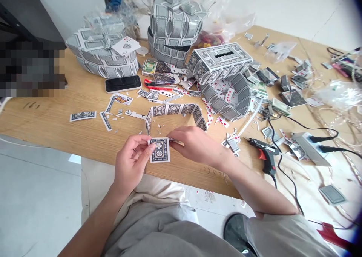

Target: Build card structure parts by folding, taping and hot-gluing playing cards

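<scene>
My left hand (131,160) pinches a playing card (160,151) between thumb and fingers, its dark patterned back facing up. My right hand (195,145) is closed just right of the card, its fingertips close to the card's edge. A thin dark thing shows at those fingertips, too small to make out. Right behind both hands, a band of joined playing cards (175,109) stands on edge on the table, bent into an angular open shape. My right hand hides part of its near side.
Behind stand a card-built box with a slot (220,57), a card-built bowl (237,98) and other card-built pieces (107,57). A phone (123,84) and a red cutter (158,85) lie nearby. At right are a glue gun (264,155) and a power strip (311,147) with cables.
</scene>
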Demonstrator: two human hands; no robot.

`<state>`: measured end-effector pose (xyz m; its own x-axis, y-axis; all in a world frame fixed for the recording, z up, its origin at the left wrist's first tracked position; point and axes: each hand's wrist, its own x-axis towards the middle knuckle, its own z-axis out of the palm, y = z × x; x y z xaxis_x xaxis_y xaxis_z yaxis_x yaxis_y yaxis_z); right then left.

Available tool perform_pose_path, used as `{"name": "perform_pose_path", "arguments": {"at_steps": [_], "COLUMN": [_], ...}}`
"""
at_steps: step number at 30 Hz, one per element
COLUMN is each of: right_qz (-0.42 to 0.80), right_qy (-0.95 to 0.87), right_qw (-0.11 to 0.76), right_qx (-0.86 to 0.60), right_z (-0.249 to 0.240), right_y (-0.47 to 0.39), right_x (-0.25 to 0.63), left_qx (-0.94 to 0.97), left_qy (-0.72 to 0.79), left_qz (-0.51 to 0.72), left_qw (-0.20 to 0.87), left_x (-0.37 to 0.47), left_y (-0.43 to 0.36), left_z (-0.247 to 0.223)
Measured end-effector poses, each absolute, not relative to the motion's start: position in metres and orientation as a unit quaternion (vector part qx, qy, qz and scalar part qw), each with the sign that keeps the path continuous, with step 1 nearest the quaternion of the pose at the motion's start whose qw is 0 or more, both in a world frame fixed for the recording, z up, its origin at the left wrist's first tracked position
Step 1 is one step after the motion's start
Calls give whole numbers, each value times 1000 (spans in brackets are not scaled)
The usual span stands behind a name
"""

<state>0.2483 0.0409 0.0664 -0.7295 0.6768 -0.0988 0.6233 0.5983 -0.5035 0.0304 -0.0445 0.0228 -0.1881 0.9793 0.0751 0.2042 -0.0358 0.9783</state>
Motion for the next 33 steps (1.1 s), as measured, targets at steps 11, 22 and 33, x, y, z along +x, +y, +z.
{"name": "perform_pose_path", "arguments": {"at_steps": [11, 22, 33], "right_qz": [260, 265, 272], "right_qy": [-886, -886, -884], "right_qw": [13, 2, 6], "right_qx": [-383, -380, -380], "right_z": [74, 77, 78], "right_y": [40, 39, 40], "right_x": [244, 243, 243], "left_qx": [533, 543, 637], "left_qy": [568, 575, 597], "left_qz": [513, 490, 406], "left_qw": [360, 367, 269], "left_x": [27, 23, 18], "left_y": [-50, -45, -30], "left_z": [16, 17, 38]}}
